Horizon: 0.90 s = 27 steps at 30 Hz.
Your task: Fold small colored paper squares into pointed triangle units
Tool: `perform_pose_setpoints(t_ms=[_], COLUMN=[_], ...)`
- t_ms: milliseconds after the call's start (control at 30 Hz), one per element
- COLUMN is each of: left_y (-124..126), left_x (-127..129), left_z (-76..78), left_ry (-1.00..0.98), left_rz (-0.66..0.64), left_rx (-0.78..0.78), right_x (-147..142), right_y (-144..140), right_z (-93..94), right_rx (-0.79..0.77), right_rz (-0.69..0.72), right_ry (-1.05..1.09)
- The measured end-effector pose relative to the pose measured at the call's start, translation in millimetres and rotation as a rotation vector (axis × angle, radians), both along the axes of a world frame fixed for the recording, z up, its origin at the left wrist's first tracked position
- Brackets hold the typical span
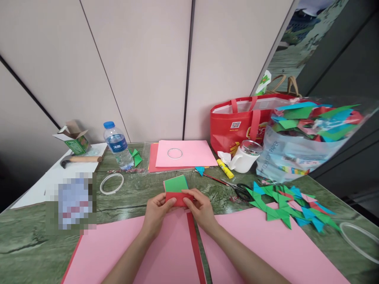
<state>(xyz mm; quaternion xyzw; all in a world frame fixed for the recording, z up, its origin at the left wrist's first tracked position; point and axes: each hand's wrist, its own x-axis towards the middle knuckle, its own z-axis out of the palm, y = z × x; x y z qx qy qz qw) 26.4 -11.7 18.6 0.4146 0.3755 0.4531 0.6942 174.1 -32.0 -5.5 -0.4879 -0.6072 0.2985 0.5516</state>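
A small red piece of paper [175, 199] is pinched between my left hand [158, 209] and my right hand [202, 207], thumbs in front and fingers behind. It looks folded into a flat rectangle. Directly behind it lies a small stack of squares with a green sheet [176, 184] on top. Both hands are closed on the red paper at its two ends. Beneath my wrists and forearms spread large pink sheets [118, 244], with a red strip [195, 246] showing along one edge.
Folded paper pieces [284, 207], scissors [241, 191], a pencil [213, 176], a glue stick [225, 169] and a white mug [245, 157] stand or lie at right, before a red bag [231, 126] and a plastic bag [284, 154]. A bottle [119, 148], hammer [81, 159] and white ring [111, 184] are left.
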Motion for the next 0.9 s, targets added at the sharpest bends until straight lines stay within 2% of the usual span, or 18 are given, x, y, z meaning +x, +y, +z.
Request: perform_pose_setpoints(t_ms=[267, 533, 900], left_y=[-1.0, -0.9, -1.1], left_x=[0.3, 1.8, 1.1], left_z=[-0.8, -1.3, -3.9], left_ry=[-0.032, -0.009, 0.009], left_rz=[-0.019, 0.018, 0.018], left_rx=[0.002, 0.005, 0.018], right_x=[-1.3, -5.9, -6.9], right_y=[-0.7, -0.8, -0.2], right_z=[-1.0, -7.2, -4.0], right_rx=[-0.058, -0.177, -0.202], right_rz=[-0.053, 0.011, 0.008], right_ry=[0.063, 0.369, 0.42])
